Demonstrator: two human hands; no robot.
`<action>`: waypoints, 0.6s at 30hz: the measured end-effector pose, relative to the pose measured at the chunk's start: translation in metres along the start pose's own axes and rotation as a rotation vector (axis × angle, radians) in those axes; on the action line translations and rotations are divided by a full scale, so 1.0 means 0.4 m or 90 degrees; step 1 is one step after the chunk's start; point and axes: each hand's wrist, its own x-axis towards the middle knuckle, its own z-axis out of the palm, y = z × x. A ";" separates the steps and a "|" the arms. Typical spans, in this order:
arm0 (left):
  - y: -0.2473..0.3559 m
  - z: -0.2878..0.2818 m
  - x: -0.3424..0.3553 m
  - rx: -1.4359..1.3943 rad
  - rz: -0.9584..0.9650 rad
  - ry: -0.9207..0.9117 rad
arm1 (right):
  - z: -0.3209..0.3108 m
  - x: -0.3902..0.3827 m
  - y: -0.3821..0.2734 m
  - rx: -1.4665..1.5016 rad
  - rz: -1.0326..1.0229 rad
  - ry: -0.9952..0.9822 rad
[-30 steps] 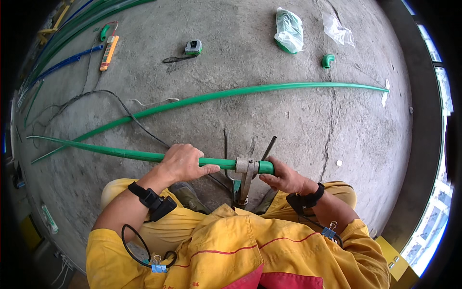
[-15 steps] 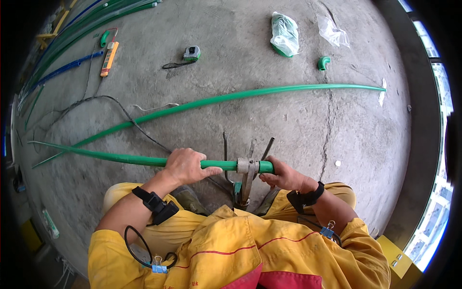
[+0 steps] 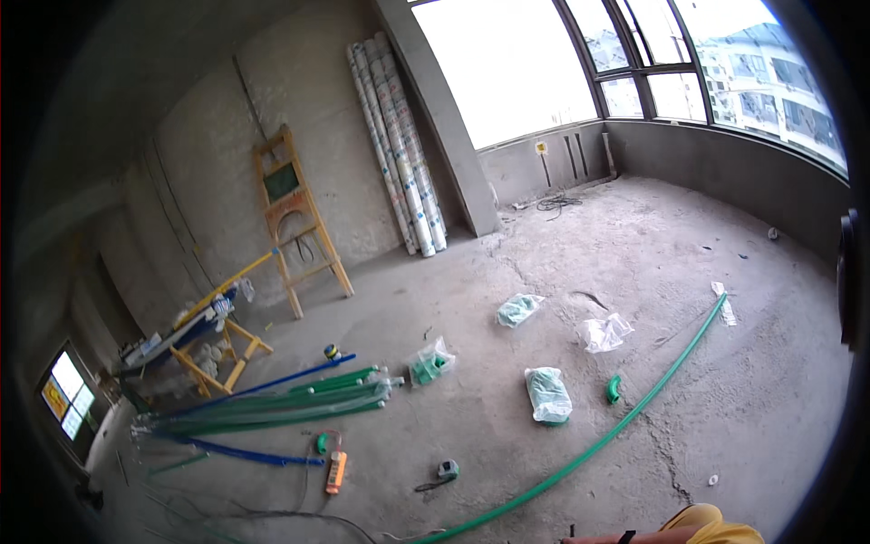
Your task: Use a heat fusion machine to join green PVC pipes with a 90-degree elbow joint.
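Observation:
Only a sliver of my right hand [image 3: 584,541] and its wrist with a black strap [image 3: 627,537] shows at the lower edge; its fingers are cut off. Beside it stands the tip of a thin dark rod [image 3: 572,529]. My left hand is out of view. A long green pipe [image 3: 580,460] runs across the floor from the lower edge to the right, its far end by a white scrap [image 3: 729,314]. Beyond it lie a green elbow fitting [image 3: 613,389] and a plastic bag of green fittings [image 3: 547,396]. To the left rests a tape measure [image 3: 448,469].
Farther left are an orange power strip [image 3: 336,472], blue pipes [image 3: 258,453] and bundled green pipes [image 3: 281,405]. More bags [image 3: 430,363] lie mid-floor. A wooden ladder [image 3: 304,218] and wrapped rolls [image 3: 396,145] lean on the wall. A sawhorse [image 3: 222,358] stands left; windows [image 3: 648,63] line the right.
My view has swung up from my lap to the room. The pipe with its metal clamp tool, which both hands were at, and my left hand have left the picture.

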 end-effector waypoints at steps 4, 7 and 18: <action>-0.010 -0.018 0.024 0.022 0.009 -0.014 | -0.007 0.041 0.024 -0.112 -0.073 0.016; -0.015 -0.027 0.044 0.050 0.027 -0.007 | -0.019 0.037 -0.005 -0.109 -0.077 0.033; -0.018 -0.028 0.060 0.097 -0.010 -0.151 | -0.021 0.047 0.003 -0.116 0.079 -0.073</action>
